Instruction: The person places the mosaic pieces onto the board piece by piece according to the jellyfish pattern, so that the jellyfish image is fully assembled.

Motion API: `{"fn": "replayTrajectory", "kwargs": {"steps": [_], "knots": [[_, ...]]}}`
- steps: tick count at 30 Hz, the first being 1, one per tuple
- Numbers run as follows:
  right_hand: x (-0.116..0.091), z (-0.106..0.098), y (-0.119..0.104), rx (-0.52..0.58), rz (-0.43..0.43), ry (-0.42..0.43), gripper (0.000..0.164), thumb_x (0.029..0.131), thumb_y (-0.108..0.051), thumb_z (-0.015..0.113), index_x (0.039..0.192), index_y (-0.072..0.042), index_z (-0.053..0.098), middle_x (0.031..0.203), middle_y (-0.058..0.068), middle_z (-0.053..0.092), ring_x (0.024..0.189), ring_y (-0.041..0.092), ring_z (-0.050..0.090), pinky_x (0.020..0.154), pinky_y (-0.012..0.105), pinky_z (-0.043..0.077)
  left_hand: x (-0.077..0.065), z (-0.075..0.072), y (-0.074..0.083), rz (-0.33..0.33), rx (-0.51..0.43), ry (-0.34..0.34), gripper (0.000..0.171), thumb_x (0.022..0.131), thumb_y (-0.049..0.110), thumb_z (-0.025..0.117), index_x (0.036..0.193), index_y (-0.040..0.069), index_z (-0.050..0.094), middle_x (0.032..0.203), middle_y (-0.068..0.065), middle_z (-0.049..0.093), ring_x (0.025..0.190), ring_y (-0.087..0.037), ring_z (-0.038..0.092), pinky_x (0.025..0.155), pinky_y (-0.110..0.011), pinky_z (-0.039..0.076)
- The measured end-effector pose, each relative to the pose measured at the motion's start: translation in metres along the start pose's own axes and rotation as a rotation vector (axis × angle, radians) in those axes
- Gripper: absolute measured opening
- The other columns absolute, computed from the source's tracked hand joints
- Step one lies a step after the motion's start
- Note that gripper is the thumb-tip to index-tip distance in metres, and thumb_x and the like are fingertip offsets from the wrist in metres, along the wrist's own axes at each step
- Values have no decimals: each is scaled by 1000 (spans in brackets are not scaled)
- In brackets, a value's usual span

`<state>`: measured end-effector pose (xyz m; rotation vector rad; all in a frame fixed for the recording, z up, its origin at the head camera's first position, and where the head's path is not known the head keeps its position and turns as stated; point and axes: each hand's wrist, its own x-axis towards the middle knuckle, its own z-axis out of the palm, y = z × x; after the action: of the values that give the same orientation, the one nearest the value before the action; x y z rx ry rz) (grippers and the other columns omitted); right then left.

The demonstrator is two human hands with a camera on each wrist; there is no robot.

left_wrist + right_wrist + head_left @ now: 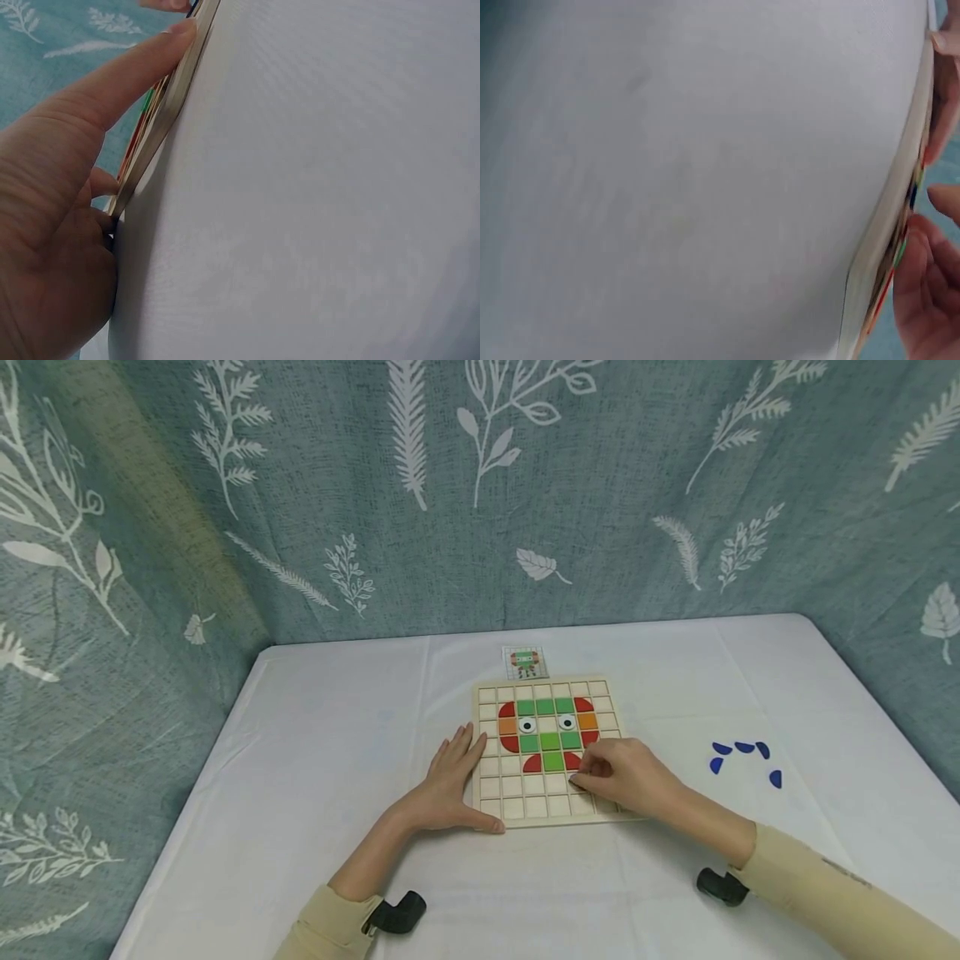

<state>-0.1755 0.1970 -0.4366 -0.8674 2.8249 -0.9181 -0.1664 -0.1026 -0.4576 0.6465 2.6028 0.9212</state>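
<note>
A wooden grid board lies on the white table with a colored figure on it: green squares, red quarter-rounds, orange squares and two eye tiles. Spread along the board's left edge, my left hand touches it with straight fingers, its thumb at the near left corner. Over the board's lower right, thumb and fingers of my right hand pinch a small dark blue piece just below the red and green row. The right wrist view shows the right hand at the board's edge; the fingers mostly hide the piece.
Several blue half-round pieces lie loose on the table right of the board. A small picture card with a similar figure lies behind the board's far edge. A leaf-patterned blue-green curtain surrounds the table's back and sides.
</note>
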Motion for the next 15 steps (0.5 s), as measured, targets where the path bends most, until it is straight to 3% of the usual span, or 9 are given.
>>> {"fn": "replayTrajectory", "kwargs": {"steps": [4,9,15], "knots": [[-2,-5,5,50,-55,-40,5,86,-12,74,89,-14,72,72,-13,55,64,6,49,55,21,45,0,0,0,3,2,1,128,66,50,86,156,4,9,162,-16,-6,148,-25,-11,118,-45,-5],[-5,-8,11,109,-110,-106,19,86,-4,71,103,-13,74,82,-10,61,69,6,51,59,21,47,-1,0,0,1,0,2,128,66,50,86,156,4,9,162,-17,-6,148,-25,-11,118,-45,-5],[-7,-8,15,105,-118,-118,20,87,-7,73,105,-14,75,87,-11,64,71,6,51,61,21,47,-1,0,0,-1,-1,3,127,66,50,86,156,4,9,162,-17,-6,148,-25,-11,118,-44,-5]]}}
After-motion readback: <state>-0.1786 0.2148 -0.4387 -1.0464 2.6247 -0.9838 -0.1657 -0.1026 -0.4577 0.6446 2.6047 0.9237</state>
